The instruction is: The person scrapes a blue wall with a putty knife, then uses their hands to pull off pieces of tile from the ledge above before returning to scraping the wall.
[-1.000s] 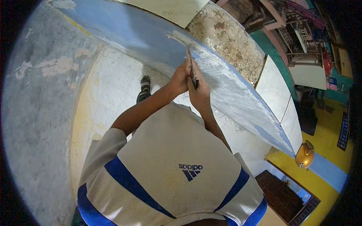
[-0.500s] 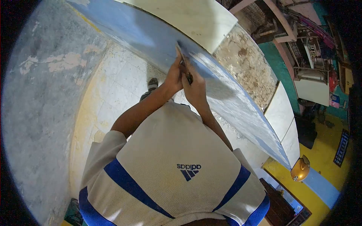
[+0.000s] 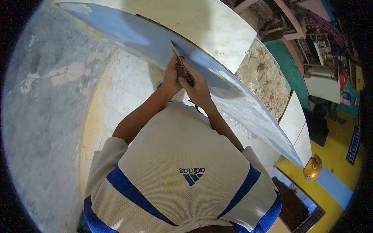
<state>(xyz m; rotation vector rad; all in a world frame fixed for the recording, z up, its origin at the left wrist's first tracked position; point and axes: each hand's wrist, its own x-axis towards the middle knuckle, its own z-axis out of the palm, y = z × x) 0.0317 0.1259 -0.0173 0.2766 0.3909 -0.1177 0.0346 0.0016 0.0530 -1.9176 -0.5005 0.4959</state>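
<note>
Gripping one scraper (image 3: 182, 66) with both fists: left hand (image 3: 170, 75) closed tight around the upper handle, right hand (image 3: 199, 92) closed around the lower handle, just beside the left and touching it. Thin blade pressed against the blue wall (image 3: 136, 33), its tip pointing far and slightly left, the dark handle angled back toward the chest. Both forearms raised from a beige shirt with blue stripes (image 3: 182, 155), which fills the near middle of the scene. To the right of the hands along the same wall, a pale, scuffed stretch of worn paint (image 3: 248, 112). Beyond the wall's top edge, a cream panel (image 3: 210, 23) and a rough speckled patch (image 3: 268, 81). Below and left of the hands, a white tiled floor (image 3: 120, 93); farther left, a grey surface with peeling spots (image 3: 42, 116). At the far right, a round golden object (image 3: 312, 167) near a yellow floor (image 3: 334, 155), well apart from the hands.
</note>
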